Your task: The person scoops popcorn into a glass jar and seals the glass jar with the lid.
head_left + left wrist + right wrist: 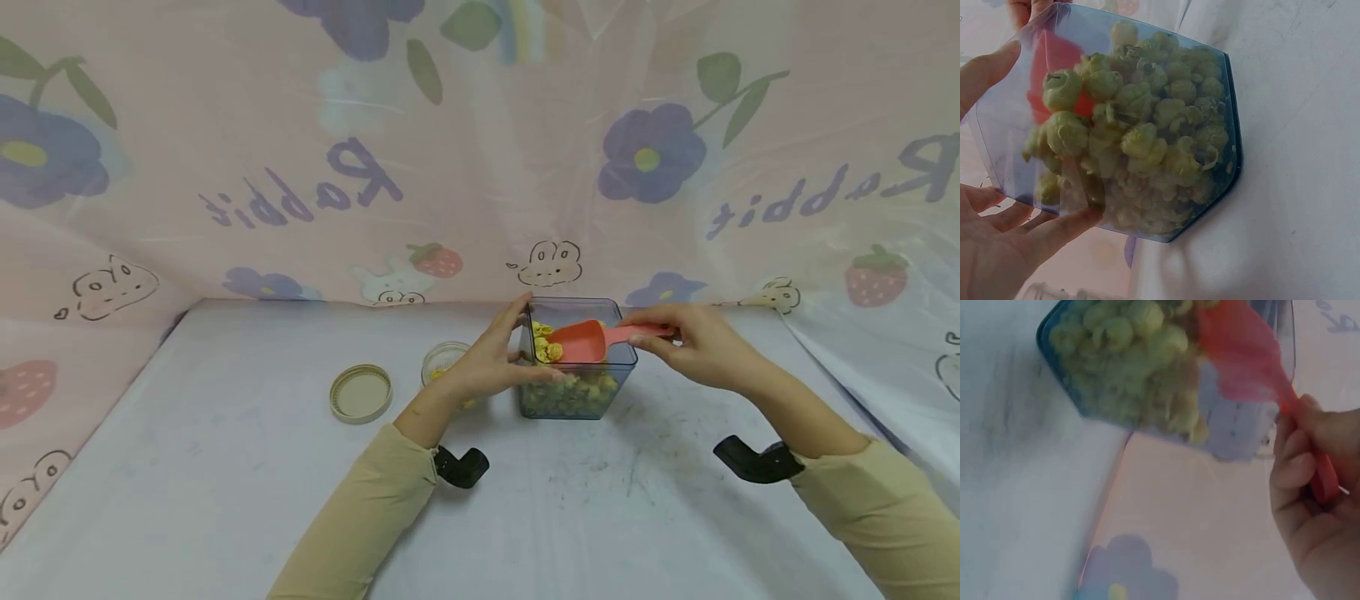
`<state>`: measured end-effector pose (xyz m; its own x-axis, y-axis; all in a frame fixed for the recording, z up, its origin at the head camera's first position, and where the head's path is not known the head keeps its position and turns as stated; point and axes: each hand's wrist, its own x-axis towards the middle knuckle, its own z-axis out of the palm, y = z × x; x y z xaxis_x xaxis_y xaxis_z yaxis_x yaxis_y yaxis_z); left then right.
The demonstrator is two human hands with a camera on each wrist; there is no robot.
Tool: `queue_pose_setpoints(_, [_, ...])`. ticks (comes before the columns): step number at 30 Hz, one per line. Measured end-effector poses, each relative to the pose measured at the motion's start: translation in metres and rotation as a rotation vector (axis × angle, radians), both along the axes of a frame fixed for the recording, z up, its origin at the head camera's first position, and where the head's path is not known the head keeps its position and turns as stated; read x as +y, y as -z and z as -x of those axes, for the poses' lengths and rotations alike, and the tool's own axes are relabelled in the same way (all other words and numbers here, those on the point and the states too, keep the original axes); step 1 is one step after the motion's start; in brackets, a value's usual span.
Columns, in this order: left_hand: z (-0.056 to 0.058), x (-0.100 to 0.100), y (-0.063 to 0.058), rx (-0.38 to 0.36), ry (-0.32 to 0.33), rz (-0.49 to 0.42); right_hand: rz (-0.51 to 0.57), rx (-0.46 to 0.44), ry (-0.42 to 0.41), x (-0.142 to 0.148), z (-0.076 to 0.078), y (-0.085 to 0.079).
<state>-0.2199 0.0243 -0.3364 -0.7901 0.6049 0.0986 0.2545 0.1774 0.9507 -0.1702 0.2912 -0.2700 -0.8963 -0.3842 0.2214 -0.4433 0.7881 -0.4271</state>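
A clear, bluish square container [542, 402] full of yellow-green popcorn [1141, 137] stands on the table. My left hand [487, 358] holds its left side, thumb along the front wall and fingers toward the back corner. With my right hand [701, 343] I grip the handle of a red scoop [587, 342] at the container's right rim. The scoop's bowl is inside the container, against the popcorn, and some yellow pieces lie at its left edge. Through the clear wall, the scoop's red bowl [1244, 353] shows in the right wrist view.
Left of the container, a round clear jar [442, 354] with some yellow pieces is partly hidden behind my left hand. A round lid [361, 393] lies farther left on the white-covered table [225, 467]. A printed curtain [480, 167] hangs along the table's back edge.
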Motion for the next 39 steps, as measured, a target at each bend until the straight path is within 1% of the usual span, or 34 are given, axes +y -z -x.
queue_pose_setpoints(3, [0.000, 0.000, 0.000, 0.001, 0.005, -0.001, 0.003, -0.022, 0.002, -0.006, 0.002, 0.002])
queue_pose_setpoints(10, [0.000, 0.000, 0.000, -0.005, -0.002, 0.010, 0.124, -0.149, -0.013, -0.012, 0.007, 0.006])
queue_pose_setpoints(18, [0.000, 0.000, 0.001, -0.012, -0.003, 0.006, 0.180, -0.170, -0.037, -0.008, 0.007, 0.010])
queue_pose_setpoints(30, [-0.001, -0.001, 0.001, -0.021, -0.021, 0.012, 0.245, -0.224, -0.020, -0.002, 0.003, 0.012])
queue_pose_setpoints(34, [-0.001, 0.000, 0.001, -0.023, -0.017, 0.015, 0.263, -0.240, -0.022, 0.000, 0.002, 0.013])
queue_pose_setpoints(39, [0.000, 0.000, 0.001, -0.012, -0.015, 0.010, 0.313, -0.272, -0.026, 0.005, 0.001, 0.015])
